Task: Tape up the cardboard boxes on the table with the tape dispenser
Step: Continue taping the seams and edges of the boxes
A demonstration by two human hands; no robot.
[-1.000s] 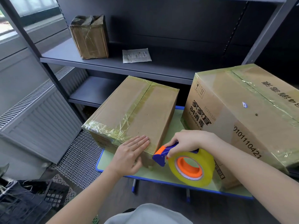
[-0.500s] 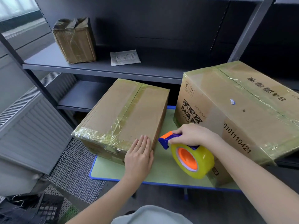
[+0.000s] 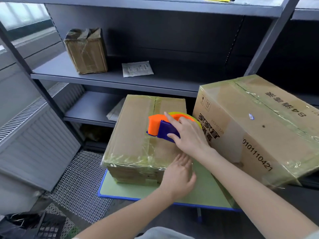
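Head view: tape dispenser (image 3: pixel 159 129) is gripped by right hand (image 3: pixel 189 137); beneath, small box (image 3: pixel 133 135) is touched by flat left hand (image 3: pixel 178 177).

dark grey metal shelving (image 3: pixel 57 71) behind; white ribbed radiator (image 3: pixel 34 135) at left, daylit window (image 3: pixel 22 16) above, white mesh floor mat (image 3: pixel 82 183) below.

a dark grey metal shelf (image 3: pixel 107 78) fills the back. on its board at 11 o'clock stands a small taped parcel (image 3: pixel 87 52), upright, with a flat white packet (image 3: pixel 137 69) lying near it at its 3 o'clock. a grey radiator (image 3: pixel 34 135) is at 9 o'clock, white mesh flooring (image 3: pixel 81 183) and a black crate (image 3: pixel 48 225) at 7 o'clock.
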